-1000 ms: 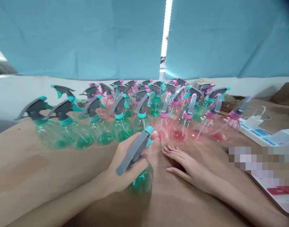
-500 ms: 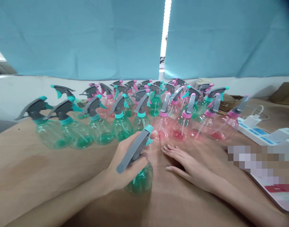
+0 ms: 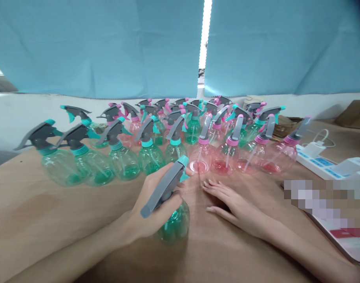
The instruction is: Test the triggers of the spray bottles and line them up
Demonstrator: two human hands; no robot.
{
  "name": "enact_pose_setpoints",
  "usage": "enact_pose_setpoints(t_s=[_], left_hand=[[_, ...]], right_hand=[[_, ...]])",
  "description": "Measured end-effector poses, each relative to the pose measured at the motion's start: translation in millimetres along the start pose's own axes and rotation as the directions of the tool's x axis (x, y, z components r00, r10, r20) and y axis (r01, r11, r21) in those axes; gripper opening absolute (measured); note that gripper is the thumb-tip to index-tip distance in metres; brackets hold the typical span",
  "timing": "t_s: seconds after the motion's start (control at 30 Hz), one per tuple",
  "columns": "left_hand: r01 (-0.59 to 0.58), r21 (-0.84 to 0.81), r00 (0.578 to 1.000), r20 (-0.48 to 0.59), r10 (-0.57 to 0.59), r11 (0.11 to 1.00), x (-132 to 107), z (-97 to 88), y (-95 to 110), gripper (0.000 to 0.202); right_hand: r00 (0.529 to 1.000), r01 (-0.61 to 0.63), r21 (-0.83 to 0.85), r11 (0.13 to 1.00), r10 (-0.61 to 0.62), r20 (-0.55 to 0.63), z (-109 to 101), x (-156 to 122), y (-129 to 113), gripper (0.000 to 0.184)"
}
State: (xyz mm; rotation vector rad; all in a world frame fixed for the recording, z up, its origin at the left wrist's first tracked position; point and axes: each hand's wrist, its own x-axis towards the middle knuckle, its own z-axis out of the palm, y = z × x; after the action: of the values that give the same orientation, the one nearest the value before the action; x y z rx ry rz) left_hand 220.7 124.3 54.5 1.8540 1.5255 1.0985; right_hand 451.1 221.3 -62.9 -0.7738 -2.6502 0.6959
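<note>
My left hand [image 3: 156, 204] is wrapped round the neck of a green spray bottle [image 3: 176, 224] with a grey and turquoise trigger head. The bottle is upright at the front middle of the table, its nozzle pointing away and to the right; my palm and fingers hide its collar. My right hand [image 3: 229, 204] lies flat on the wood to the right of it, fingers spread, holding nothing. Just beyond both hands stands a front row of green spray bottles [image 3: 125, 161] on the left and pink spray bottles [image 3: 223, 159] on the right.
More green and pink bottles [image 3: 193, 127] crowd behind the front row. On the right, a white power strip [image 3: 321, 165] with plugs lies on the wooden table [image 3: 88, 236], near a flat pale-edged object [image 3: 347, 247], partly pixelated. A cardboard box [image 3: 353, 114] sits at the far right.
The view has shifted very slightly. My left hand keeps its hold on the green spray bottle, and my right hand rests in the same place.
</note>
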Motion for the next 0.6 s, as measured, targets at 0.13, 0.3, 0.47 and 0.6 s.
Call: enact_pose_setpoints(t_s=[0.13, 0.3, 0.47, 0.6], left_hand=[[0.005, 0.047, 1.0, -0.018, -0.004, 0.999, -1.0, -0.6, 0.6, 0.03], [0.009, 0.043, 0.999, -0.035, -0.008, 0.999, -1.0, 0.0, 0.7, 0.029], [0.02, 0.014, 1.0, -0.016, -0.02, 1.0, -0.4, -0.6, 0.8, 0.016], [-0.018, -0.021, 0.999, -0.032, 0.017, 1.0, 0.5, -0.7, 2.3, 0.015]], right_hand=[[1.0, 0.007, 0.005, 1.0, -0.007, 0.007, -0.5, 0.3, -0.4, 0.056], [1.0, 0.006, -0.009, 1.0, -0.006, 0.022, -2.1, 1.6, -1.8, 0.055], [0.998, 0.041, -0.033, 0.999, -0.04, 0.057, -2.7, 2.9, -1.9, 0.048], [0.998, 0.041, -0.039, 0.998, -0.039, 0.059, -2.0, 3.2, -1.2, 0.048]])
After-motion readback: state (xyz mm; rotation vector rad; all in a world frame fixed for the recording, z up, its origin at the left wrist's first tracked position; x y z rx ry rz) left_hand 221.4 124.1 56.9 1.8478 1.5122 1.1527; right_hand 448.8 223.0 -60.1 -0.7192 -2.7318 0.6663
